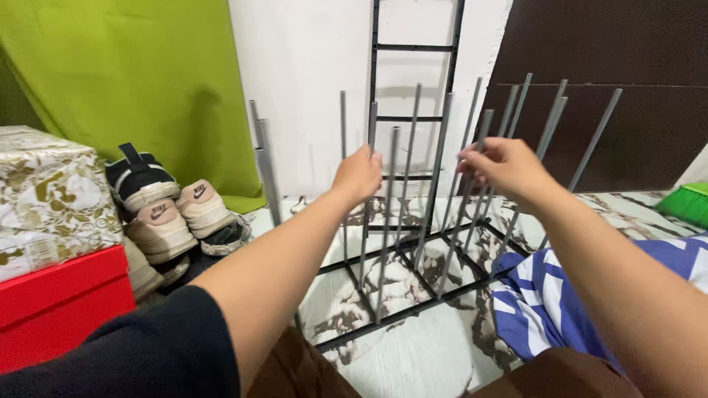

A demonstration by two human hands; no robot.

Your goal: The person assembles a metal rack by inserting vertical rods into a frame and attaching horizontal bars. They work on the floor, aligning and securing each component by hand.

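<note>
left hand [359, 175]: fingers closed round a grey rod [366, 214], near its top
right hand [509, 168]: fingers pinched on another rod [472, 191], right of the first
frame [413, 309]: black, flat on floor, centre; landmark
progress: about a dozen rods stand upright in frame, exact count unclear; ladder side [413, 88] behind frame leans on wall, not fitted, so partly built
shoes [173, 214]: roughly four, left of frame
red box [59, 309]: one, far left of frame
cloth [560, 295]: one, blue-white, right of frame
</note>
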